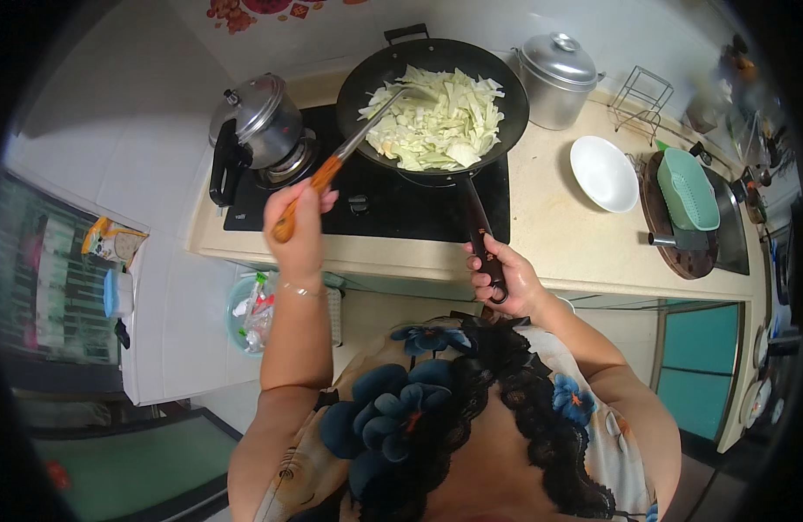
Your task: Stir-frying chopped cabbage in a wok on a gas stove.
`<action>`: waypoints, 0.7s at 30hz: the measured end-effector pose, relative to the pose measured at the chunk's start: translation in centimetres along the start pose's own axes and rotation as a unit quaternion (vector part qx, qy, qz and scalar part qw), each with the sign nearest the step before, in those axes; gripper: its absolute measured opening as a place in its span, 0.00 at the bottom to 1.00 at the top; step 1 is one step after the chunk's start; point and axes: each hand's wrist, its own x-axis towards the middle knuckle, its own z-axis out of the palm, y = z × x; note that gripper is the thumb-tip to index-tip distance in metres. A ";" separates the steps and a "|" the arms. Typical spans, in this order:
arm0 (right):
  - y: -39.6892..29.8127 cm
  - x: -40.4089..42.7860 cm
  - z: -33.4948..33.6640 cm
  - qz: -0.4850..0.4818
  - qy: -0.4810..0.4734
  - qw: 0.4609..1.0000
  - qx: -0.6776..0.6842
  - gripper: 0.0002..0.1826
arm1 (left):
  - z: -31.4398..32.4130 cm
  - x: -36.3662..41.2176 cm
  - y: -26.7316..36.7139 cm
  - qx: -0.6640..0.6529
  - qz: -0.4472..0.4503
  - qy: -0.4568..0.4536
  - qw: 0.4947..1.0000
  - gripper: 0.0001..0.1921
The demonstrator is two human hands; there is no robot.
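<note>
My left hand (301, 218) is closed around the wooden handle of a metal cooking spatula (374, 122). The spatula slants up to the right, its blade resting in chopped cabbage (440, 124). The cabbage lies in a large black wok (517, 124) over the right burner of a black gas hob (401, 218). With my right hand (509, 277) I grip the wok's long dark handle (474, 209), which points down towards my body. Part of the blade is hidden among the leaves.
A pressure cooker (264, 124) sits on the left burner. Right of the wok stand a lidded metal pot (559, 78), a wire rack (643, 94) and a white bowl (603, 173). Farther right, a green basket (687, 189) and a cleaver (688, 240) lie on a round cutting board (656, 196).
</note>
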 end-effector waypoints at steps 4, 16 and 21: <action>-0.3 -0.2 -0.1 -0.007 0.002 1.000 -0.016 0.17 | 1.8 0.6 -3.4 -0.052 -0.089 -0.020 0.994 0.08; 1.1 0.5 1.0 -0.027 -0.008 0.998 -0.056 0.17 | -0.7 1.6 -3.8 -0.011 -0.056 -0.081 0.995 0.05; 1.0 0.6 0.4 -0.041 -0.024 0.997 -0.053 0.17 | -1.3 0.9 -0.8 0.113 0.073 -0.118 0.984 0.06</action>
